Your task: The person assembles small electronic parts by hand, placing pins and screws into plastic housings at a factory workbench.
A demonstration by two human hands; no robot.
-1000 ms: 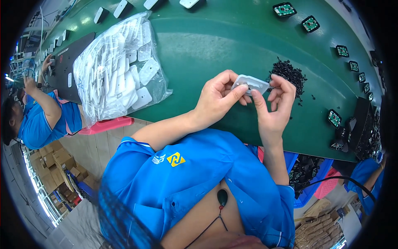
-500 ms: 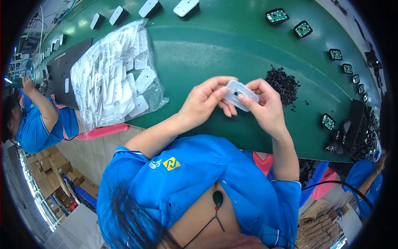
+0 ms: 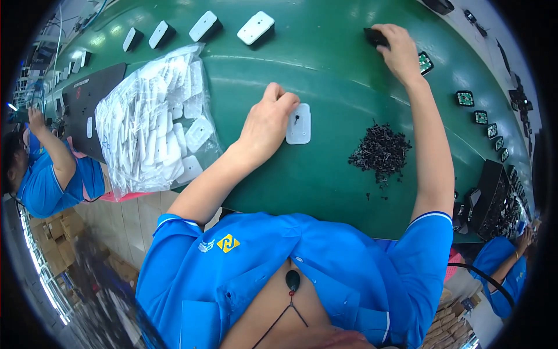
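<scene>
My left hand [image 3: 266, 123] is over the middle of the green table, fingers curled in a pinch at the upper left edge of a white plastic cover [image 3: 298, 132]. The cover is a rounded rectangle with a small black part standing in it near the centre. Far to the right, my right hand [image 3: 401, 53] grips a black housing [image 3: 375, 38]; the fingers hide part of it, and its inside does not show. Between my arms lies a heap of small black parts [image 3: 381, 152].
A clear bag of white covers [image 3: 152, 125] lies left of my left hand. White-topped black units [image 3: 256, 28] line the far left edge. Black housings with green circuit boards [image 3: 465, 98] run down the right, near a black box [image 3: 487, 195]. Co-workers sit on both sides.
My right hand has let go of the white cover, reached far right and taken a black housing. My left hand has moved left and lower with the cover, now turned upright.
</scene>
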